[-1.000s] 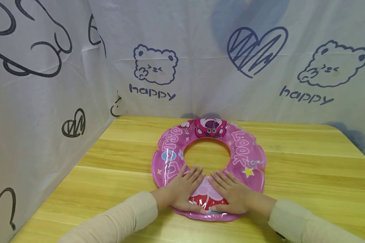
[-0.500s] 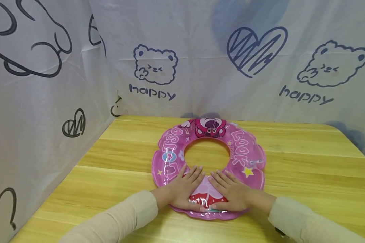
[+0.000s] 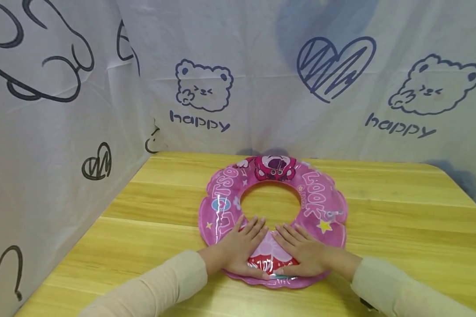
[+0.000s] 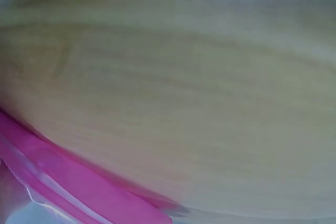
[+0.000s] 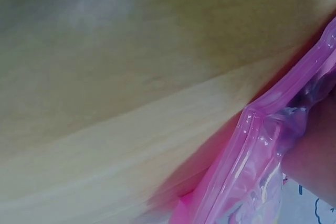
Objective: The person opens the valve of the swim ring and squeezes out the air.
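A pink inflatable swim ring (image 3: 321, 185) lies flat on the wooden table, printed with a bear face at the far side, white lettering and a strawberry at the near side. My left hand (image 3: 243, 248) rests flat on its near left part, fingers straight toward the hole. On the near right part my right hand (image 3: 305, 253) lies flat too, thumb close to the left thumb over the strawberry print. A clear valve (image 3: 334, 214) shows on the right of the ring. In the left wrist view the pink edge (image 4: 79, 182) fills the lower left corner; the right wrist view shows the seamed rim (image 5: 247, 135).
The yellow wood-grain table (image 3: 404, 211) extends on both sides of the ring. A white cloth (image 3: 262, 101) with bear and heart drawings hangs behind the table, and another drawn-on cloth (image 3: 63, 132) hangs along the left side.
Both hands stay flat on the swim ring in the same place. The head view shifts very slightly; the ring's near edge changes only a little.
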`<state>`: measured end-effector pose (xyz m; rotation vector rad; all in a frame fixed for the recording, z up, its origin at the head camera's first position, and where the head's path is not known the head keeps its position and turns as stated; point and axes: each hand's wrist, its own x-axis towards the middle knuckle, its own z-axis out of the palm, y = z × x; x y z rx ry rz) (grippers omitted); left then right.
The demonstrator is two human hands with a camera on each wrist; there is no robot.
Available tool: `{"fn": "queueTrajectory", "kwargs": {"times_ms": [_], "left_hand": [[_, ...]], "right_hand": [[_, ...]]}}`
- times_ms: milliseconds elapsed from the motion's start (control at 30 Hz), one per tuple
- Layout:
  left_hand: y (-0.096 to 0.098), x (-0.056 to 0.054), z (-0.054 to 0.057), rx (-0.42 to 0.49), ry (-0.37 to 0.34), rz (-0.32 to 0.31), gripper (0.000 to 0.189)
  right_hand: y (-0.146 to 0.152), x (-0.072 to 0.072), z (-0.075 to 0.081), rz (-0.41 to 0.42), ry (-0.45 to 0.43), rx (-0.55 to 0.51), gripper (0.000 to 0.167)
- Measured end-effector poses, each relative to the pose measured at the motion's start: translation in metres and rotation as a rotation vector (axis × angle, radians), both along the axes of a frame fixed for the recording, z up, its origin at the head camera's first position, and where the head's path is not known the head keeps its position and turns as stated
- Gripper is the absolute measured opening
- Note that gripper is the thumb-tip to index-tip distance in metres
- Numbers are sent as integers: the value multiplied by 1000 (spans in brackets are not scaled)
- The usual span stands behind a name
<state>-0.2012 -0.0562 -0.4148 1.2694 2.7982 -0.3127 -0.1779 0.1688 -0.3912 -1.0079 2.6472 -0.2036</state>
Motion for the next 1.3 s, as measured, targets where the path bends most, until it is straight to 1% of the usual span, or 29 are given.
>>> {"fn": "queueTrajectory", "kwargs": {"times_ms": [67,167,267,333,400,500,567,600,667,767,800,900,967,1033,1100,1167,1267,1300], "left_hand": [[0,0,-1,6,5,-6,106],[-1,-1,-1,46,17,-28,102],[-2,-2,-2,129,39,-61,90],[-3,-2,-1,188,61,-87,81],[-4,-2,1,232,101,-117,74],[-6,-1,5,258,171,-149,67],[-7,0,7,247,220,-146,64],[-7,-1,8,236,238,-131,63],[-8,-1,10,230,256,-76,62],[-11,-5,13,263,230,66,63],[-12,-6,13,295,204,118,65],[-15,-12,15,405,156,265,72],[-15,-17,17,461,151,351,79],[-14,-20,18,494,153,432,88],[-13,-24,18,505,147,509,96],[-12,-26,16,495,134,572,102],[-10,-30,10,465,110,639,110],[-10,-31,7,454,110,649,111]], "right_hand": [[2,1,-1,-2,5,-30,86],[5,2,-6,-3,31,-83,84],[8,2,-11,5,79,-126,84],[10,2,-13,-3,83,-146,84],[11,3,-13,-4,99,-155,85],[12,4,-13,-14,103,-165,88],[13,5,-12,-12,126,-174,88],[14,5,-11,-13,134,-182,88],[15,6,-9,-8,153,-176,87],[19,7,-3,36,226,-128,80],[20,7,-1,55,259,-113,78],[24,5,2,100,380,-86,71],[26,2,2,103,448,-101,68],[28,-1,1,80,472,-124,67],[29,-4,-2,41,459,-145,67],[30,-5,-7,-2,404,-170,69],[32,-8,-14,-46,333,-187,73],[33,-9,-16,-54,316,-187,74]]}}
